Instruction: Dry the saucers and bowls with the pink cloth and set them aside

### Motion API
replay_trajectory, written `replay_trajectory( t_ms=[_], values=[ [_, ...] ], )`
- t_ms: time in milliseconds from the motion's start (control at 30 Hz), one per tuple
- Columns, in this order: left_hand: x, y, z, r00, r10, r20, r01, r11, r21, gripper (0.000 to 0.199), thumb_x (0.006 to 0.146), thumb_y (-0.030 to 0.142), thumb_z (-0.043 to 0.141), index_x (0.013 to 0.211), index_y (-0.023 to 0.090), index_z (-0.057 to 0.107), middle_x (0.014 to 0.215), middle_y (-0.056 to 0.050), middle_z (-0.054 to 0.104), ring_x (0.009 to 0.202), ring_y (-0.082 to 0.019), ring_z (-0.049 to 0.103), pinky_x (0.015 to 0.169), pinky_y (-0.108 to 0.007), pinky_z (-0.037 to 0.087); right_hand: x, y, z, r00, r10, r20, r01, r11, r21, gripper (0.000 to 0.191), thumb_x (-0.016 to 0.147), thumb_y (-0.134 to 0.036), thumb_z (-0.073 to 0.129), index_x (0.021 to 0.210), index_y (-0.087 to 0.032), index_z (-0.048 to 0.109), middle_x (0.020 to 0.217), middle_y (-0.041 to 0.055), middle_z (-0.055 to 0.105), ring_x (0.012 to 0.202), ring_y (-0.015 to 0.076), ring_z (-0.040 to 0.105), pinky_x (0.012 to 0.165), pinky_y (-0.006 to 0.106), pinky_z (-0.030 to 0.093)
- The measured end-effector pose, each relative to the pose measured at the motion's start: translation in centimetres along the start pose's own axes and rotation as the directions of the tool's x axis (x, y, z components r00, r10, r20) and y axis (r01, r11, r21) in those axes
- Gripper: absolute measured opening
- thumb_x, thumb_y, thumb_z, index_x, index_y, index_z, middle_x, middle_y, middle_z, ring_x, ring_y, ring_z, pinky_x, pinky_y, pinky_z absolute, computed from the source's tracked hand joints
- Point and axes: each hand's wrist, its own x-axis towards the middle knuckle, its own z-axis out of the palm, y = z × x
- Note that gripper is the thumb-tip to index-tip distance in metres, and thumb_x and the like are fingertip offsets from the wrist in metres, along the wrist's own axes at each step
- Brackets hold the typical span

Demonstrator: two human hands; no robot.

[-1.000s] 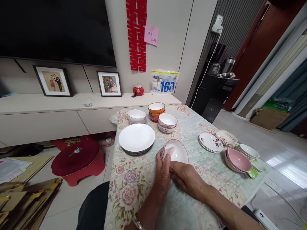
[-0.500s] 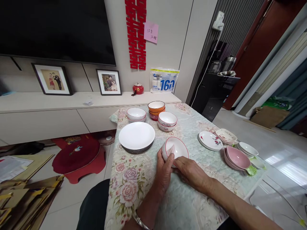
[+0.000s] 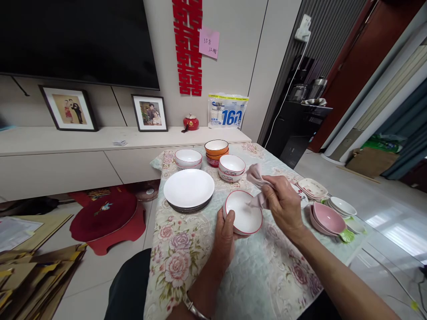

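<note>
A white bowl with a red rim [image 3: 245, 213] is tilted above the tablecloth, its inside facing up. My left hand [image 3: 225, 233] grips its left side, thumb over the rim. A pale pink cloth [image 3: 256, 174] is bunched in my right hand [image 3: 282, 202], whose fingers pinch it over the bowl's right side; one end of the cloth hangs into the bowl. Behind lie a stack of white plates [image 3: 189, 189], white bowls with red rims [image 3: 188, 157], patterned bowls [image 3: 231, 165] and orange and red bowls [image 3: 216, 149].
On the right side of the floral tablecloth [image 3: 180, 262] are pink bowls [image 3: 329, 218], small white bowls [image 3: 343, 206], square dishes [image 3: 312, 187] and flowered plates [image 3: 302, 198]. A red stool [image 3: 105, 218] stands left of the table. Behind is a white cabinet [image 3: 73, 171].
My right hand has risen and moved right from the bowl, lifting the cloth with it. The bowl is now more open to view, with my left hand still on it.
</note>
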Motion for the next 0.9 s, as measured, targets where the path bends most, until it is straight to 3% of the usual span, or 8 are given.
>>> replay_trajectory(
  t_ms=[33,100,200,267,333,533,733,900],
  values=[
    [-0.1,0.1,0.0,1.000,0.007,0.005,-0.007,1.000,-0.003,0.050,0.087,0.049,0.057,0.127,0.022,0.049,0.127,-0.011,0.058,0.105,-0.025,0.062,0.071,-0.035,0.060,-0.5,-0.2,0.6,0.999,-0.051,-0.005,0.051,0.999,-0.006,0.027,0.100,-0.029,0.042,0.116,-0.021,0.062,0.101,0.0101,0.062,0.098,0.0225,0.057,0.088,0.038,0.047],
    [-0.2,0.3,0.1,1.000,0.021,0.019,-0.021,1.000,-0.014,0.052,0.087,0.050,0.056,0.130,0.022,0.047,0.130,-0.011,0.056,0.104,-0.025,0.063,0.070,-0.034,0.060,-1.4,-0.3,1.6,0.961,-0.168,0.222,0.174,0.985,-0.009,0.027,0.098,-0.029,0.044,0.115,-0.020,0.064,0.111,0.0124,0.062,0.107,0.0254,0.055,0.093,0.043,0.045],
    [-0.2,0.4,0.1,0.999,0.036,0.031,-0.036,0.999,-0.004,0.056,0.087,0.050,0.056,0.136,0.024,0.044,0.135,-0.011,0.054,0.101,-0.023,0.065,0.071,-0.034,0.060,-2.3,-0.2,2.2,0.756,-0.203,0.623,0.244,0.969,0.020,0.026,0.097,-0.035,0.048,0.102,-0.019,0.068,0.123,0.0128,0.060,0.118,0.0285,0.051,0.100,0.048,0.040],
    [-0.2,0.4,0.1,0.999,0.039,0.031,-0.039,0.999,0.016,0.057,0.087,0.050,0.056,0.137,0.024,0.043,0.133,-0.012,0.056,0.100,-0.023,0.066,0.074,-0.034,0.059,-2.4,-0.3,1.9,0.648,-0.195,0.736,0.199,0.976,0.084,0.033,0.100,-0.036,0.042,0.097,-0.018,0.069,0.127,0.0123,0.060,0.123,0.0270,0.050,0.104,0.045,0.039],
    [-0.1,0.4,0.0,0.998,0.062,0.019,-0.063,0.997,0.045,0.057,0.087,0.049,0.058,0.136,0.022,0.045,0.130,-0.012,0.059,0.101,-0.024,0.066,0.079,-0.035,0.057,-2.3,-0.6,1.2,0.591,-0.219,0.776,0.125,0.976,0.179,0.035,0.102,-0.036,0.037,0.103,-0.018,0.067,0.128,0.0111,0.059,0.126,0.0244,0.049,0.104,0.040,0.040],
    [-0.3,0.6,-0.2,0.990,0.140,-0.019,-0.136,0.980,0.147,0.049,0.083,0.049,0.062,0.121,0.017,0.057,0.110,-0.011,0.069,0.103,-0.026,0.066,0.091,-0.037,0.052,-3.3,-2.3,0.5,0.559,-0.158,0.814,-0.069,0.969,0.236,0.043,0.085,-0.036,0.068,0.123,-0.021,0.053,0.119,0.0068,0.062,0.107,0.0218,0.058,0.092,0.034,0.047],
    [0.1,0.4,-0.5,0.989,0.141,-0.050,-0.131,0.978,0.165,0.047,0.081,0.046,0.065,0.119,0.019,0.061,0.115,-0.011,0.069,0.112,-0.028,0.063,0.092,-0.038,0.052,-4.3,-0.4,0.8,0.511,-0.219,0.831,0.211,0.969,0.125,0.023,0.087,-0.017,0.059,0.109,-0.020,0.062,0.107,0.0080,0.060,0.099,0.0223,0.055,0.085,0.037,0.046],
    [0.6,-0.2,-0.6,0.991,0.121,-0.058,-0.112,0.983,0.145,0.055,0.079,0.045,0.069,0.126,0.018,0.057,0.123,-0.013,0.066,0.114,-0.028,0.062,0.094,-0.038,0.052,-4.7,1.9,0.8,0.561,-0.265,0.785,0.374,0.926,0.045,0.022,0.095,-0.014,0.044,0.095,-0.018,0.066,0.113,0.0115,0.062,0.112,0.0246,0.053,0.097,0.042,0.041]
  ],
)
